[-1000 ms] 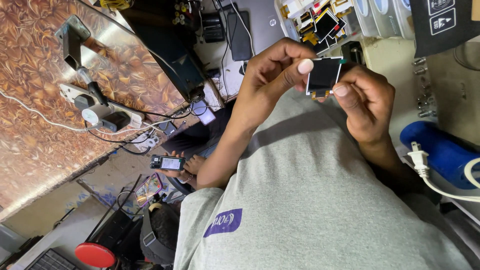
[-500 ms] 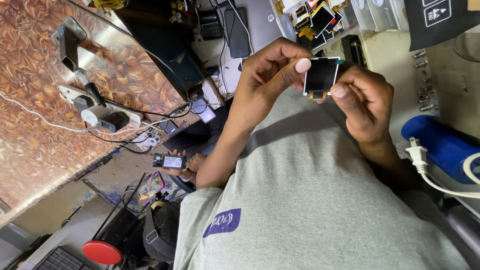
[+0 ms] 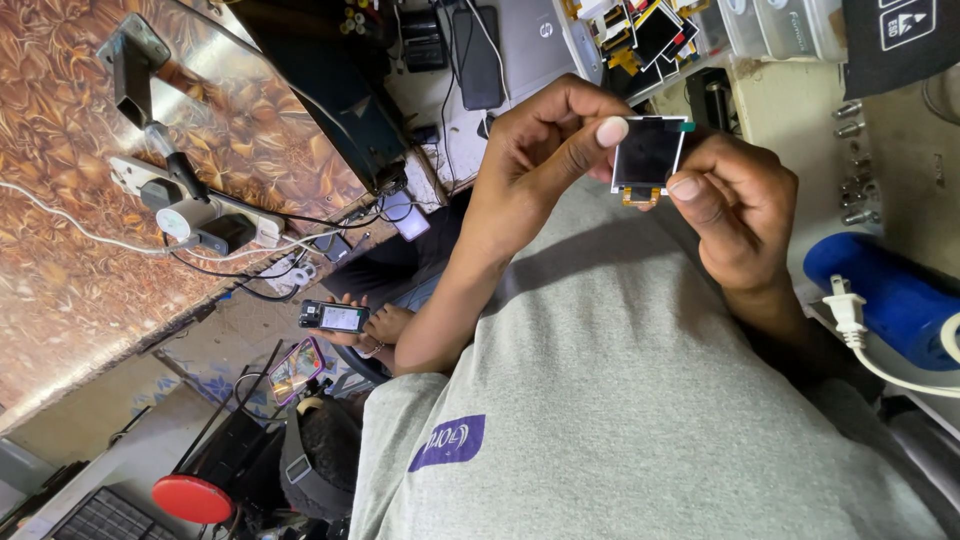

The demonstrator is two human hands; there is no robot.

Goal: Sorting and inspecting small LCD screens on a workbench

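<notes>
Small dark display panel pinched between left hand and right hand, above grey shirt

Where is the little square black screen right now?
In the head view, upper middle, the small black screen is pinched between the left hand and right hand, above the grey shirt.

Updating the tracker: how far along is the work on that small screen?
Done: the small screen is loose, out of any device, with its orange ribbon hanging free.
In hand: the left hand and right hand pinch it by opposite edges, held up in front of the grey shirt.
Left: it is fitted to nothing yet, and no open device shows near the hands. Similar screen parts lie on the bench.
</notes>
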